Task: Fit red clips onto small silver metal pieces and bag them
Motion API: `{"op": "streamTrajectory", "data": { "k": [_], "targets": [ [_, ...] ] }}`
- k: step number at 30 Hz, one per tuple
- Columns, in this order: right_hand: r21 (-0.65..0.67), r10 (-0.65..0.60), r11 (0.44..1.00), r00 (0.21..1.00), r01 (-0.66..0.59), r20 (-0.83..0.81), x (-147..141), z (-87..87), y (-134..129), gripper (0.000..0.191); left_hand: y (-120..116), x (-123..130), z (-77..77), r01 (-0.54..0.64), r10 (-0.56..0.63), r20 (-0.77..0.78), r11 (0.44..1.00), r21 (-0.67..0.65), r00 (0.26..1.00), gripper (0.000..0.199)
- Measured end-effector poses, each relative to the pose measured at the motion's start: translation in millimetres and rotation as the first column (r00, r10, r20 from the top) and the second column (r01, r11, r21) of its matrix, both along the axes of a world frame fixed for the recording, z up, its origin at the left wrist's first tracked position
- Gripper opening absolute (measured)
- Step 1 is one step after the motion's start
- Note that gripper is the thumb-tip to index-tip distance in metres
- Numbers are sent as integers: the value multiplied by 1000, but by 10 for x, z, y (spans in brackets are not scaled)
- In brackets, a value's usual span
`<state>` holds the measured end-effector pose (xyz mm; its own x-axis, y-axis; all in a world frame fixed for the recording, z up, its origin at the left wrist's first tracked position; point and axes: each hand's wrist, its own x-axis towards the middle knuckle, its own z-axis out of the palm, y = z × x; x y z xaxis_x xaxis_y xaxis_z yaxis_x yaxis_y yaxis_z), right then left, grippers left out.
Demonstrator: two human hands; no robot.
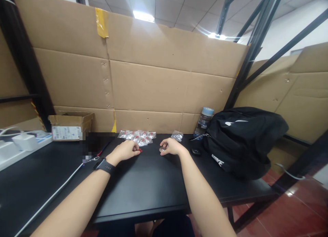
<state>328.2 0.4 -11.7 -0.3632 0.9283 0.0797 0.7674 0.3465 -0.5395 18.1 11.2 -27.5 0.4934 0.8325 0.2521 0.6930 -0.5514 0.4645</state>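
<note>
My left hand (pixel 127 150), with a dark watch (pixel 105 166) on its wrist, is closed on a small red piece (pixel 139 150) just above the black table (pixel 143 182). Its exact kind is too small to tell. Across from it, my right hand (pixel 171 146) pinches a small round metallic piece (pixel 162 149) between thumb and fingers. Behind the left hand lies a cluster of small clear plastic packets (pixel 139 137) with silvery and red contents. Another clear packet (pixel 177 135) lies just behind the right hand.
A black backpack (pixel 246 141) fills the right side, beside a bottle with a blue lid (pixel 203 122) and a small black object (pixel 196 151). At left are an open cardboard box (pixel 69 126), a white power strip (pixel 41 143) and a white cable (pixel 55 192). Cardboard walls the back.
</note>
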Motion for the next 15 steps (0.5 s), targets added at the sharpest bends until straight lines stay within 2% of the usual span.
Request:
{"op": "streamTrajectory", "data": {
  "k": [4, 10, 15],
  "targets": [
    [2, 11, 1000, 1000, -11, -4, 10, -9, 10, 53, -24, 25, 28, 42, -42, -77, 999, -8, 996, 12],
    [2, 8, 1000, 1000, -8, 3, 17, -26, 23, 49, -128, 82, 139, 196, -201, -60, 977, -86, 978, 16],
    [25, -30, 999, 999, 29, 16, 27, -48, 30, 52, -173, 84, 196, 197, -204, -52, 973, -120, 978, 15]
  ]
}}
